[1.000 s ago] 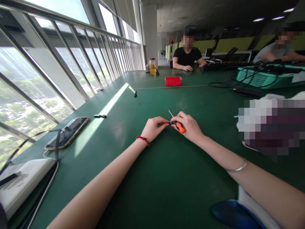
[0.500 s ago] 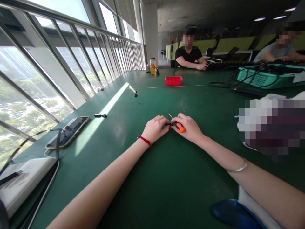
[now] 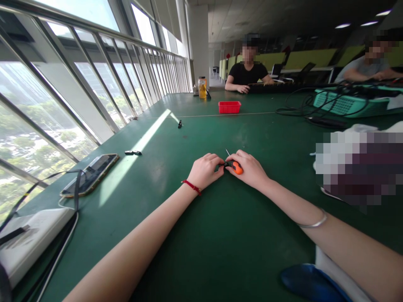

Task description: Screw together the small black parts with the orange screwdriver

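My right hand (image 3: 249,170) is closed around a small screwdriver (image 3: 236,167) with an orange and black handle; its thin metal shaft pokes up past my fingers. My left hand (image 3: 205,170), with a red string at the wrist, is curled with fingertips pinched against the tool's black collar, touching my right hand. Both rest on the green table (image 3: 201,218) near its middle. Whatever small part sits between the fingertips is hidden.
A phone (image 3: 90,174) and a white box with black cable (image 3: 30,237) lie at the left. Small black parts (image 3: 132,152) and another small black part (image 3: 179,123) sit further out, a red tray (image 3: 229,107) and a jar (image 3: 202,87) beyond. Two people sit across; a teal device with cables (image 3: 343,102) lies right.
My hands have drawn closer together and the screwdriver's shaft has tilted more upright. The person in black across the table has shifted their arms.
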`<state>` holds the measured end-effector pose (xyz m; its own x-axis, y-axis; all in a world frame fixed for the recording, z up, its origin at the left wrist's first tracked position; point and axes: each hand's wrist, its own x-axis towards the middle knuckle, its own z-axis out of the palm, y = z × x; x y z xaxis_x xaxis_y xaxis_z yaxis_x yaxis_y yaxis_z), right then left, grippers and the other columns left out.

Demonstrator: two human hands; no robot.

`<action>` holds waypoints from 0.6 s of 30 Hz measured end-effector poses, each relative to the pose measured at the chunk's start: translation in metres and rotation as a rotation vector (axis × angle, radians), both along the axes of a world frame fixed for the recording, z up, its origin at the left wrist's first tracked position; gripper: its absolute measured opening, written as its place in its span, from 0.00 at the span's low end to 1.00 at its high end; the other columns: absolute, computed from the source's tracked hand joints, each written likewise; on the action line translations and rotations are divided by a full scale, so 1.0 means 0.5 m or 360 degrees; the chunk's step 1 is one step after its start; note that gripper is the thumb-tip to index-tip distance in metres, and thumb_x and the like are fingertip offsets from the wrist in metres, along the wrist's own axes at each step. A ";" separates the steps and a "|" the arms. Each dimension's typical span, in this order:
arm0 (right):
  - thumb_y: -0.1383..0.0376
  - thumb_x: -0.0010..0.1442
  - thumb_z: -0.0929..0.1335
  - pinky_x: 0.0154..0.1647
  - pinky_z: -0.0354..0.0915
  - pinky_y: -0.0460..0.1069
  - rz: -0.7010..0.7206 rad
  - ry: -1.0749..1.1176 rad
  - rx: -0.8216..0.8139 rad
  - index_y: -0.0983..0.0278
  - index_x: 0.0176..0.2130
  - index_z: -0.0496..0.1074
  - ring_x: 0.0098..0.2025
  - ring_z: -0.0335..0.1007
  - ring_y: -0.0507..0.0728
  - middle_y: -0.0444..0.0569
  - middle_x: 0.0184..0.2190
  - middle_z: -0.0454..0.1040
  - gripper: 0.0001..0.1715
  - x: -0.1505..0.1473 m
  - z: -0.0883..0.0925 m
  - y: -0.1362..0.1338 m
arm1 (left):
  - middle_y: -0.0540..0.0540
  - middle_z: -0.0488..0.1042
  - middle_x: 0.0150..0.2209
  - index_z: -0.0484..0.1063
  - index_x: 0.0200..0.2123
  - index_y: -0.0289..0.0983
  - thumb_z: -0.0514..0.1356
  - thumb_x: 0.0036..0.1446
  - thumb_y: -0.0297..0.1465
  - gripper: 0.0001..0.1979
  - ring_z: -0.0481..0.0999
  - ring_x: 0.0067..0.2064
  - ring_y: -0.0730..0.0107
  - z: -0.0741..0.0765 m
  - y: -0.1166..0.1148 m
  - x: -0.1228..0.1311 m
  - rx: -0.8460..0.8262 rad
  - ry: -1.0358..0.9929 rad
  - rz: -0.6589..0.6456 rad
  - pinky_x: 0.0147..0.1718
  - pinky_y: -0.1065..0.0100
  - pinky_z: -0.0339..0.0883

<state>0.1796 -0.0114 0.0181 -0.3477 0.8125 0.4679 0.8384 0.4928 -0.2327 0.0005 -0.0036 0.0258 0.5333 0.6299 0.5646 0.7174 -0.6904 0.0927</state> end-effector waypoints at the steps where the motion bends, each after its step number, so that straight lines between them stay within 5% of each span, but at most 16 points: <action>1: 0.62 0.55 0.65 0.35 0.61 0.49 0.0010 0.0017 0.0011 0.61 0.39 0.70 0.34 0.65 0.55 0.48 0.34 0.67 0.10 0.000 0.000 0.000 | 0.48 0.76 0.33 0.73 0.32 0.36 0.55 0.53 0.27 0.07 0.72 0.35 0.71 0.000 -0.001 0.000 -0.0001 0.0002 0.0004 0.33 0.71 0.66; 9: 0.65 0.57 0.65 0.35 0.60 0.48 0.0105 0.0011 0.0053 0.60 0.39 0.72 0.33 0.61 0.54 0.48 0.34 0.67 0.09 0.000 0.006 -0.007 | 0.48 0.75 0.31 0.73 0.31 0.36 0.54 0.53 0.28 0.08 0.71 0.35 0.70 0.002 -0.002 0.000 0.0000 0.0078 -0.0008 0.31 0.70 0.65; 18: 0.64 0.57 0.65 0.37 0.59 0.49 0.0116 0.0132 0.0024 0.61 0.38 0.72 0.33 0.64 0.54 0.47 0.33 0.67 0.08 0.000 0.006 -0.003 | 0.49 0.74 0.34 0.72 0.32 0.37 0.57 0.52 0.30 0.06 0.71 0.38 0.70 0.001 0.005 -0.004 -0.0230 -0.0234 -0.0033 0.39 0.69 0.66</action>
<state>0.1795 -0.0131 0.0213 -0.3650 0.7792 0.5095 0.7785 0.5556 -0.2919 -0.0016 -0.0010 0.0264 0.4655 0.6998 0.5419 0.6744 -0.6770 0.2949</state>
